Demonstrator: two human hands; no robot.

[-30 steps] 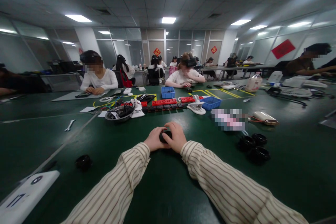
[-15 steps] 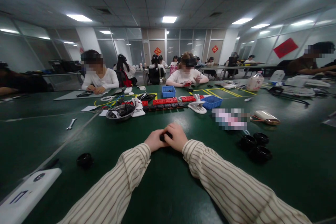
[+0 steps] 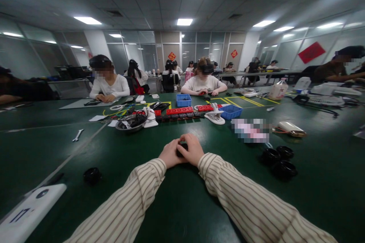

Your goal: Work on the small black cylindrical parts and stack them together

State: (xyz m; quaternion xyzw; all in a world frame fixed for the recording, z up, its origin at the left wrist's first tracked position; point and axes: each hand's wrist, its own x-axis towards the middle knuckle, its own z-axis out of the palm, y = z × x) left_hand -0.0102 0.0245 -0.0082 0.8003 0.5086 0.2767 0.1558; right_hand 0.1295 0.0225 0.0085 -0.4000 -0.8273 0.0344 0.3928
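Note:
Both hands close round a small black object (image 3: 181, 150) low over the green table (image 3: 182, 205), straight ahead of me. My left hand (image 3: 170, 154) grips it from the left and my right hand (image 3: 193, 149) from the right, with the right fingers over its top. Most of the object is covered, so its exact kind cannot be made out. To the right lie several black ring-like parts (image 3: 285, 169) in a cluster. One more black ring-like part (image 3: 92, 175) sits alone on the left.
Beyond my hands stand a metal bowl of cables (image 3: 131, 124), a row of red blocks (image 3: 179, 110), a white clip stand (image 3: 214, 114) and a blue bin (image 3: 230, 112). A wrench (image 3: 78, 135) and a white device (image 3: 31, 212) lie left. Co-workers (image 3: 203, 79) sit across the table.
The hands have shifted and turned slightly round the black object; a bit of red that showed on it before is hidden now. The camera view has moved a little.

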